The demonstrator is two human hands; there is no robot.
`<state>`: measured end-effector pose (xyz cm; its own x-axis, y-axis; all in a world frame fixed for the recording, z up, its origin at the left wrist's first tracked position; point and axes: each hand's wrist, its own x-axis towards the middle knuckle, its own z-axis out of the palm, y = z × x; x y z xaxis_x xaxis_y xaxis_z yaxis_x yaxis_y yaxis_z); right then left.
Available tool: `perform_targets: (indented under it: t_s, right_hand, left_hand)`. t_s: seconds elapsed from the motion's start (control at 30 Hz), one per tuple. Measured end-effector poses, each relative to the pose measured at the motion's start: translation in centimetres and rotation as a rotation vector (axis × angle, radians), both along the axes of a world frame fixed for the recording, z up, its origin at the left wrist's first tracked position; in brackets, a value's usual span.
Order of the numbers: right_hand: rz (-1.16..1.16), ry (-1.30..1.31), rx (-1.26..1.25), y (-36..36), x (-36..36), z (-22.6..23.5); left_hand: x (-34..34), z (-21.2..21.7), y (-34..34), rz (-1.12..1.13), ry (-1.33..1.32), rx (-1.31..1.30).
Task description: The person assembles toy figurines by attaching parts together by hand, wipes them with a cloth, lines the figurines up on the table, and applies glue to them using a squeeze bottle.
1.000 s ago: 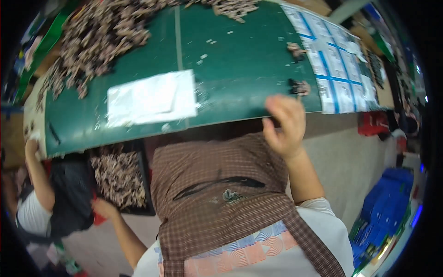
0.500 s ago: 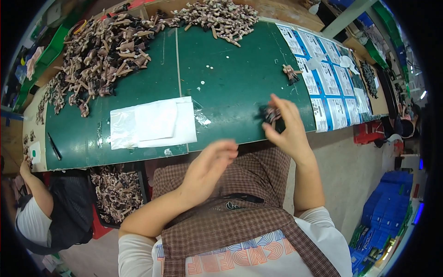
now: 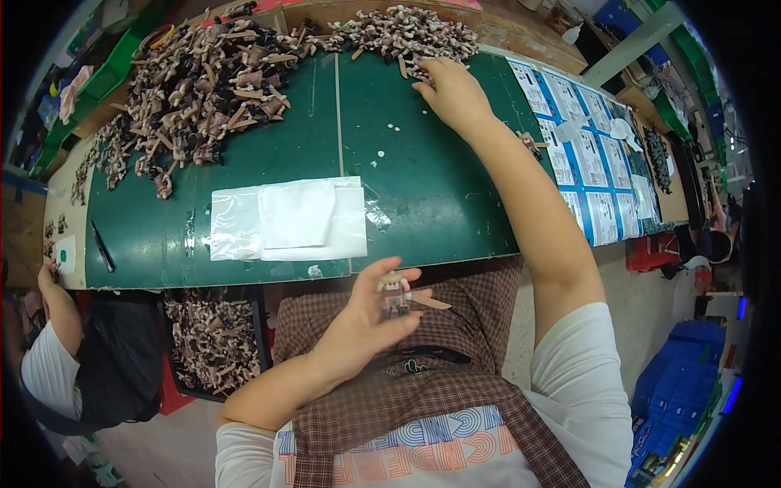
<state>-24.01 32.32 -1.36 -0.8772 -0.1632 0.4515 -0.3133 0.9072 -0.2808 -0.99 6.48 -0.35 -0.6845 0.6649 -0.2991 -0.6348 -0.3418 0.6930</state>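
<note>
My left hand (image 3: 366, 317) is in front of the table's near edge, its thumb and fingers closed around a small toy figure (image 3: 394, 294). A flat tan strip (image 3: 429, 302) sticks out beside the figure. My right hand (image 3: 451, 88) is stretched across the table to a pile of small pale figure parts (image 3: 390, 32) at the far edge. Its thumb and forefinger are apart at the near side of that pile, and nothing is plainly gripped. Another figure (image 3: 533, 145) lies on the green tabletop (image 3: 431, 179), partly behind my right forearm.
A large heap of figures (image 3: 195, 98) covers the far left. White sheets and clear bags (image 3: 297, 215) lie near the front edge, a black pen (image 3: 102, 248) left of them. Printed cards (image 3: 586, 154) line the right side. A full crate (image 3: 213, 342) and a co-worker (image 3: 57, 366) are at lower left.
My right hand has moved from the table's front right, where it was at a dark figure, to the far pile. A figure now shows in my left hand, which looked empty before.
</note>
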Motion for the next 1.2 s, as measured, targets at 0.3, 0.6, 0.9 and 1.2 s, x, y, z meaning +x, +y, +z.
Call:
perform_targets:
  t_s: [0.3,0.6,0.9,1.2]
  right_hand:
    - [-0.035,-0.549,-0.015,-3.4,4.4,3.2]
    - [0.064,-0.174,-0.213,0.3,12.8,0.0]
    - [0.221,-0.105,-0.266,-8.7,14.9,2.4]
    - [0.412,-0.125,-0.038,-15.1,12.4,1.1]
  left_hand:
    - [1.8,-0.6,-5.3,-0.052,0.119,-0.042]
    - [1.0,-1.5,-5.3,-0.044,0.139,0.002]
    - [1.2,-1.4,-5.6,0.095,0.153,0.058]
    - [2.2,-1.8,-8.5,0.207,0.193,-0.048]
